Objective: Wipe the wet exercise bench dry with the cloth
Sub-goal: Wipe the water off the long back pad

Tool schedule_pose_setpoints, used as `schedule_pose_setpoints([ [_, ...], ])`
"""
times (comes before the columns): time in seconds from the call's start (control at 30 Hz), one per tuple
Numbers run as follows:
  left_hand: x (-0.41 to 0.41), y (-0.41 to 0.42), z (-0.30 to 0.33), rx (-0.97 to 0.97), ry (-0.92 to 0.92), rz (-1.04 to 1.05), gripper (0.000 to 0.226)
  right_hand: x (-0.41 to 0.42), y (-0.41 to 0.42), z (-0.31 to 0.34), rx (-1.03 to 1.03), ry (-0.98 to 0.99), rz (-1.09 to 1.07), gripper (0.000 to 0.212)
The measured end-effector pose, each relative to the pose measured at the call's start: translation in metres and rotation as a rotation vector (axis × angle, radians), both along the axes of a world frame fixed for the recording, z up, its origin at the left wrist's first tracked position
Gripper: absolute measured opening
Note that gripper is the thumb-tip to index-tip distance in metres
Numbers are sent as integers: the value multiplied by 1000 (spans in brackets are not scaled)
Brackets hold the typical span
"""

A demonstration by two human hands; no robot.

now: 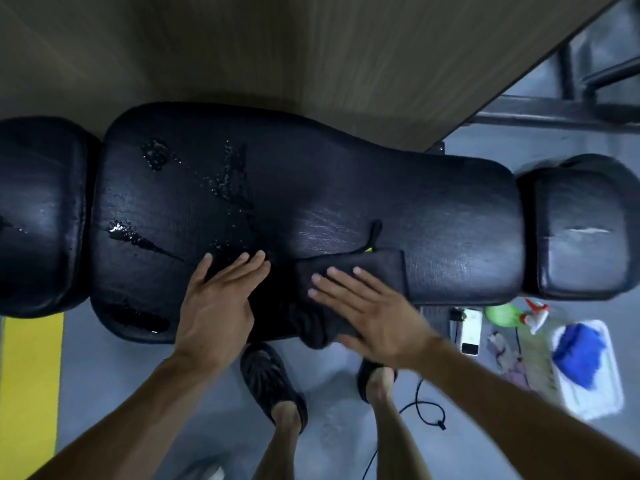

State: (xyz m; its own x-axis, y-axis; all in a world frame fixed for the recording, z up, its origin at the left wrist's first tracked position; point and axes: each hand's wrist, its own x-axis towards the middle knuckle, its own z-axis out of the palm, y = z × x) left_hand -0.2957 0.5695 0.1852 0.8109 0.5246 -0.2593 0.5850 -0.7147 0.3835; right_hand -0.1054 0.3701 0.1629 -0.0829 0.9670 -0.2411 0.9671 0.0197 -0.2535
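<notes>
**Two flat hands on the dark cloth**

We see a long black exercise bench (346,188) from above. It is still wet — shiny drops and small puddles (156,155) sit near its far left part, and one more puddle (136,320) lies by the near left edge.

The dark cloth (349,275) lies on the near edge of the bench, about in the middle, and part of it hangs down over that edge. A thin loop with a bit of yellow sticks up from its far side.

Our left hand (221,306) lies flat on the bench, at the left end of the cloth. Its fingers (254,265) are straight and a little spread. Our right hand (367,306) presses flat on top of the cloth, its fingers straight and spread too — it does not pinch anything.

On the floor (114,382) by the bench's near right end we see a white tray (602,396) with a blue cloth (578,355) in it, a green spray bottle (505,315) and a black cable (424,407). A yellow stripe (31,382) runs along the floor on the left.
</notes>
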Motion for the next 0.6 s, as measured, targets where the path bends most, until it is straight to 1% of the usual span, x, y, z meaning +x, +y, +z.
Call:
schedule_pose_setpoints([
  [0.03,0,0,-1,-4,-4,6,72,30,-8,3,-26,-13,51,72],
  [0.07,1,0,-2,-9,-3,13,73,60,-16,6,-54,-14,1,73],
  [0.1,1,0,-3,-12,4,18,74,88,-23,9,-59,-2,-141,71],
  [0.13,2,-2,-3,-14,11,22,75,108,-26,10,-27,17,-342,67],
  [0.17,2,-4,-4,-13,13,27,75,119,-22,8,36,32,-589,64],
  [0.23,1,-8,-5,-7,6,40,74,107,15,-4,141,43,-1111,65],
  [0.27,2,-10,-4,-9,5,49,74,91,41,-10,166,25,-1281,68],
  [0.3,3,-12,-3,-9,4,59,74,72,64,-13,189,12,-1339,69],
  [0.33,4,-12,-3,-10,6,69,73,53,81,-13,222,9,-1274,69],
  [0.37,5,-12,-3,-11,11,75,74,32,87,-12,236,27,-1090,67],
  [0.43,4,-9,-2,-13,26,86,74,-1,68,-10,181,66,-534,65],
  [0.47,5,-8,-2,-16,30,85,75,-5,51,-7,140,59,-294,66],
  [0.5,6,-8,-2,-18,29,87,75,4,34,-5,100,63,-115,68],
  [0.53,6,-10,-3,-15,21,94,75,23,21,-4,74,82,-1,68],
  [0.57,5,-11,-3,-10,12,107,75,45,13,-4,49,101,51,68],
  [0.6,5,-13,-3,-12,4,126,75,69,7,-2,17,110,42,68],
])
